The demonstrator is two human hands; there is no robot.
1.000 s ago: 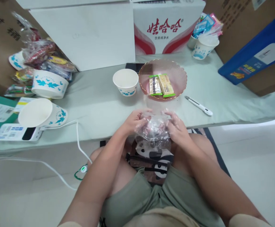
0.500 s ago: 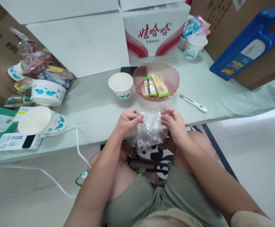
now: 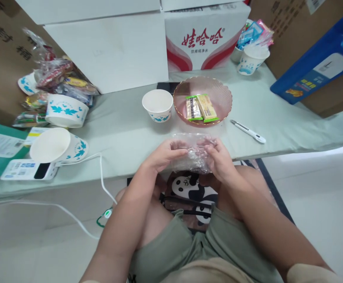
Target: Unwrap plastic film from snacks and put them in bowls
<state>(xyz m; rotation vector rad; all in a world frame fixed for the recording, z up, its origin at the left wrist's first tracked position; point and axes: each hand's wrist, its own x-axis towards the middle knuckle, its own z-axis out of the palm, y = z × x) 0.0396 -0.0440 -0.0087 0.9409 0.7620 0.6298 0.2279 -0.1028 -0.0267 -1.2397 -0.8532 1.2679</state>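
Note:
A crinkled clear plastic bag (image 3: pixel 192 159) is stretched between my hands at the table's front edge. My left hand (image 3: pixel 167 152) grips its left side, the thumb in front and the other fingers seen through the film. On the right side, my right hand (image 3: pixel 221 158) pinches the film with thumb and fingertips. Just beyond the bag stands a pink ribbed glass bowl (image 3: pixel 226 88) with a gold rim, holding two snack packets (image 3: pixel 207 108) with green edges. A white paper cup (image 3: pixel 157 105) is left of the bowl, and a white utility knife (image 3: pixel 248 131) lies to its right.
Paper bowls (image 3: pixel 66 112) and wrapped snacks (image 3: pixel 56 74) crowd the left, beside a white power strip (image 3: pixel 26 169) with a cable. White boxes (image 3: pixel 109 51) line the back. A snack-filled cup (image 3: pixel 252 61) and a blue bottle (image 3: pixel 315 59) stand at the right.
My fingers have gone from holding the bag's upper corners to spreading its top, with the film now over my fingers. The view has shifted slightly left.

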